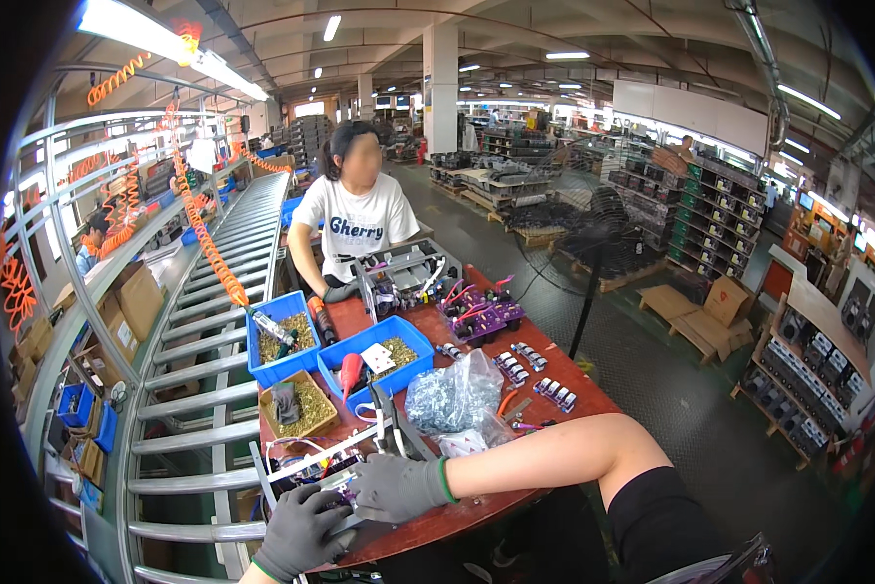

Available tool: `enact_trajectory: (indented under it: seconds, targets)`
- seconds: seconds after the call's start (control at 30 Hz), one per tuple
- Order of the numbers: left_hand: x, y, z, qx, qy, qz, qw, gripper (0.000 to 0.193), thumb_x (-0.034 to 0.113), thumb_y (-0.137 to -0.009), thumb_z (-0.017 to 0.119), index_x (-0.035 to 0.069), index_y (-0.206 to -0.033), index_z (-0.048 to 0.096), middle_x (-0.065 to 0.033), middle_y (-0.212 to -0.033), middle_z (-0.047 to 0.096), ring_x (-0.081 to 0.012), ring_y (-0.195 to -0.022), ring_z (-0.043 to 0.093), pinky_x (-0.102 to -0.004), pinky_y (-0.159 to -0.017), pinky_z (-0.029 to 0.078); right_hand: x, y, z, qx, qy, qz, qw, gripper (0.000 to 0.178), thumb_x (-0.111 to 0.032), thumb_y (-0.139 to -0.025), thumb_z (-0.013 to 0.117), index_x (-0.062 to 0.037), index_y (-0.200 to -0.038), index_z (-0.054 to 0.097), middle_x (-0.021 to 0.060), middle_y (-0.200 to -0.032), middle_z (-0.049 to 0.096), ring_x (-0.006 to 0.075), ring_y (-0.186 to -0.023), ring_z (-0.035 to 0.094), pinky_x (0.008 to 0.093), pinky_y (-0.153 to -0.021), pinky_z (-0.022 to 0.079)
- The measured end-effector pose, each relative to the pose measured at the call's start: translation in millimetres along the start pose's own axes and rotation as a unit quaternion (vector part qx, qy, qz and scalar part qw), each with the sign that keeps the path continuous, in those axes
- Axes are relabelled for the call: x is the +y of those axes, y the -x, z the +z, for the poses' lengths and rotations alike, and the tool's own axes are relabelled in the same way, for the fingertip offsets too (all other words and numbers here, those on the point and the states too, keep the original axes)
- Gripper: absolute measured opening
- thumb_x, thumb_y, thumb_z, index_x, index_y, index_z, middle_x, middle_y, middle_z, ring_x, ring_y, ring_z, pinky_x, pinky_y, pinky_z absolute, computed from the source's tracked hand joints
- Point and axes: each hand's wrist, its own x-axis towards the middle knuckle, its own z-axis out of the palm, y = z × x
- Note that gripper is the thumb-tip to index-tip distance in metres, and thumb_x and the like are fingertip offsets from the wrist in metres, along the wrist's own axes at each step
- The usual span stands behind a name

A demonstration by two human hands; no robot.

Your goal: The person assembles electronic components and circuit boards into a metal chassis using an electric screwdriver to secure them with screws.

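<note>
- A metal-framed assembly with coloured wires (332, 465) is being held at the near edge of the reddish-brown wooden workbench (476, 511)
- It is being gripped from below by the grey-gloved left hand (299, 530), fingers closed on its frame
- It is being pressed from above by the grey-gloved right hand (396, 486), fingers curled over it
- It is judged stiff, fairly light, with fragile wiring; the bare frame rails are judged the safest hold
- Blue plastic bins of small parts (282, 341) and a clear bag of screws (454, 393) are being kept near, beside a roller conveyor (194, 389) in a factory hall

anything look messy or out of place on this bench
Nothing looks spilled or broken. Both gloved hands, left hand and right hand, rest on a metal-framed assembly at the table's near edge. The clear bag of small parts lies slumped open beside it, contents still inside.
</note>
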Motion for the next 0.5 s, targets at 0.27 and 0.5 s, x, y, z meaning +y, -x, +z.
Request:
enact_trajectory:
  seconds: [0.27, 0.5]
  targets:
    - [0, 1, 1, -0.013, 0.01, -0.033, 0.999, 0.041, 0.043, -0.078, 0.078, 0.019, -0.112, 0.077, -0.0034, -0.117, 0.068, -0.0336, -0.114, 0.061, -0.0474, -0.094, 0.049, 5, 4, 6, 0.045, -0.002, -0.009, 0.999, 0.036, -0.038, -0.102, 0.049, -0.0123, -0.09, 0.072, 0.0106, -0.095, 0.066, 0.0305, -0.097, 0.062, 0.0471, -0.083, 0.047]
    - [-3, -2, -2, -0.024, 0.011, -0.017, 1.0, 0.046, 0.05, -0.079, 0.076, 0.02, -0.115, 0.078, -0.0076, -0.117, 0.07, -0.0369, -0.108, 0.063, -0.0477, -0.094, 0.051, 3, 2, -2, 0.049, -0.006, -0.015, 0.999, 0.043, -0.04, -0.102, 0.052, -0.0049, -0.088, 0.073, 0.0143, -0.096, 0.067, 0.032, -0.1, 0.06, 0.0463, -0.087, 0.045]
